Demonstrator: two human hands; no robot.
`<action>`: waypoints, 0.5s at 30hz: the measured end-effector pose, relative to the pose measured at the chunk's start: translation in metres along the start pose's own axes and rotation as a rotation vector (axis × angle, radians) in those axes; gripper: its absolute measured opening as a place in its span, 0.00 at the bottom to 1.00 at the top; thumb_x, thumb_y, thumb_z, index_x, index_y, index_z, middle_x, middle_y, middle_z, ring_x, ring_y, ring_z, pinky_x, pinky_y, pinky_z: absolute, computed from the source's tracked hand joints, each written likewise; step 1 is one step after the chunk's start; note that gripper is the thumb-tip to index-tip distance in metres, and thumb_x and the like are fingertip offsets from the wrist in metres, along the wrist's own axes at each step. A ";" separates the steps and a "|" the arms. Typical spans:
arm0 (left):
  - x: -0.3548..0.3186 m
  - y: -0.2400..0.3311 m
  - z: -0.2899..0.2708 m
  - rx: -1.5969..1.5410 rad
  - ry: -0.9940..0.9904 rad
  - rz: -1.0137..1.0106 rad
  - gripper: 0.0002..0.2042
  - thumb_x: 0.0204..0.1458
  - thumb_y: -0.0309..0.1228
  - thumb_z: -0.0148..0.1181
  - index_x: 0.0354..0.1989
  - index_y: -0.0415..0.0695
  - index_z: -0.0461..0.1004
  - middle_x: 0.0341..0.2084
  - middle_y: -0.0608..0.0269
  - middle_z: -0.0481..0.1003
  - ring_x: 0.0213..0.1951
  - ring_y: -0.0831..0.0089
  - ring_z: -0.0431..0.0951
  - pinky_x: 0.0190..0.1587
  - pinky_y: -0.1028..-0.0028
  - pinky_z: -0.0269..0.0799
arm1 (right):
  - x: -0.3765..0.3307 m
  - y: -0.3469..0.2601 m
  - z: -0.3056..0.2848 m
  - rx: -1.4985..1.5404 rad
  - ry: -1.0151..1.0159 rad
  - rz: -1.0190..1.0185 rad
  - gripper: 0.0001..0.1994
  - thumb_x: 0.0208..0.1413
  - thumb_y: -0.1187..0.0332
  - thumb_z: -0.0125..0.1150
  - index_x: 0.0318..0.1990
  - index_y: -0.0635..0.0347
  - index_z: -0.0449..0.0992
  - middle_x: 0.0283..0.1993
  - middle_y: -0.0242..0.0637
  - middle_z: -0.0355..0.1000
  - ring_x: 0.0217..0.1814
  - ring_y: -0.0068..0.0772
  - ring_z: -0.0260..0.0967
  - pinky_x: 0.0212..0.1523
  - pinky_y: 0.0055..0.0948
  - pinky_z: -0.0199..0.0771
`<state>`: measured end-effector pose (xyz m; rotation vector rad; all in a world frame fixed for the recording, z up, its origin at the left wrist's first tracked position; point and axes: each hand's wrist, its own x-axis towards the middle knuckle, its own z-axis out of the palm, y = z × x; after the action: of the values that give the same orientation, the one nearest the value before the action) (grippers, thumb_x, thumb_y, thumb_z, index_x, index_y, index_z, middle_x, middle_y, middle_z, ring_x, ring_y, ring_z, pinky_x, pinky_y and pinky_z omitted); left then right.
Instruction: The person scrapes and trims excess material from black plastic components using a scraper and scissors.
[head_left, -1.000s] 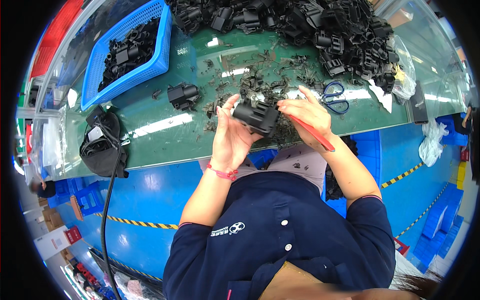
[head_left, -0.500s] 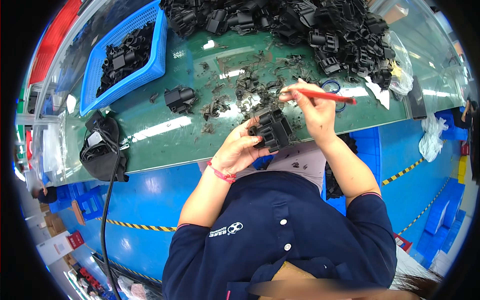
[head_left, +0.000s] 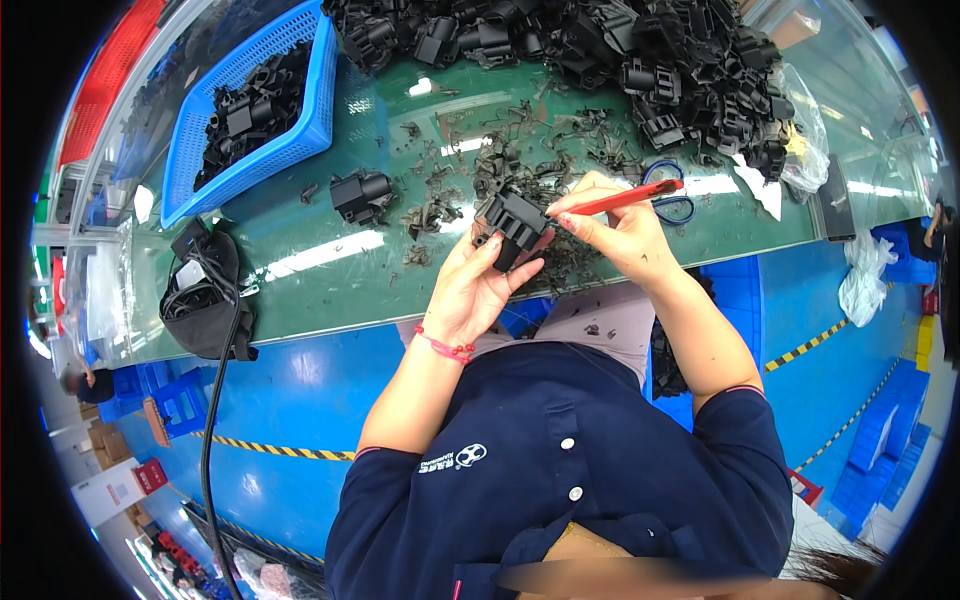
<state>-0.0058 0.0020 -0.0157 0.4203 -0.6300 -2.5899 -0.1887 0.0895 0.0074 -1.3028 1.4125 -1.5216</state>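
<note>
My left hand point(head_left: 478, 285) grips a black moulded plastic part point(head_left: 514, 226) just above the green table's near edge. My right hand point(head_left: 618, 232) holds a thin red-handled tool point(head_left: 628, 197), its near end touching the part's right side. Dark plastic trimmings point(head_left: 520, 175) lie scattered on the table around both hands. A single black part point(head_left: 360, 193) sits on the table to the left of my hands.
A blue basket point(head_left: 305, 130) with black parts stands at the back left. A large heap of black parts point(head_left: 640, 50) fills the back of the table. Blue-handled scissors point(head_left: 668, 200) lie behind my right hand. A black pouch with a cable point(head_left: 205, 295) sits at the table's left edge.
Both hands dropped from over the table to its near edge, then rose a little. The red tool swung from pointing down-right to lying level, and its end now meets the part.
</note>
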 end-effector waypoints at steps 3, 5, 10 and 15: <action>-0.001 0.000 0.001 0.014 0.031 0.017 0.18 0.56 0.28 0.49 0.55 0.40 0.57 0.51 0.51 0.65 0.54 0.54 0.67 0.51 0.64 0.71 | 0.000 -0.002 0.003 0.037 -0.027 0.028 0.07 0.50 0.72 0.60 0.37 0.62 0.78 0.33 0.33 0.69 0.37 0.25 0.64 0.37 0.25 0.63; -0.001 -0.001 0.001 0.036 0.030 0.035 0.18 0.56 0.28 0.49 0.55 0.41 0.58 0.51 0.52 0.66 0.53 0.57 0.68 0.52 0.63 0.69 | -0.001 -0.001 0.004 -0.018 -0.005 0.008 0.07 0.49 0.73 0.60 0.36 0.62 0.78 0.33 0.33 0.69 0.36 0.25 0.64 0.37 0.24 0.63; -0.002 -0.001 -0.001 0.073 0.049 0.041 0.18 0.56 0.28 0.50 0.54 0.42 0.58 0.50 0.54 0.67 0.53 0.60 0.68 0.53 0.63 0.67 | 0.000 -0.001 0.003 -0.104 -0.030 -0.039 0.07 0.48 0.73 0.61 0.36 0.61 0.78 0.32 0.33 0.69 0.36 0.26 0.65 0.38 0.26 0.63; -0.002 -0.003 0.002 0.116 0.078 0.050 0.18 0.56 0.28 0.51 0.54 0.42 0.58 0.50 0.55 0.67 0.53 0.61 0.69 0.53 0.64 0.66 | 0.004 -0.003 -0.001 -0.578 -0.079 -0.374 0.07 0.45 0.73 0.63 0.35 0.57 0.78 0.34 0.32 0.72 0.40 0.30 0.69 0.48 0.33 0.62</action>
<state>-0.0057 0.0064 -0.0152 0.5331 -0.7554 -2.4844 -0.1903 0.0865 0.0114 -2.0464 1.6968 -1.3034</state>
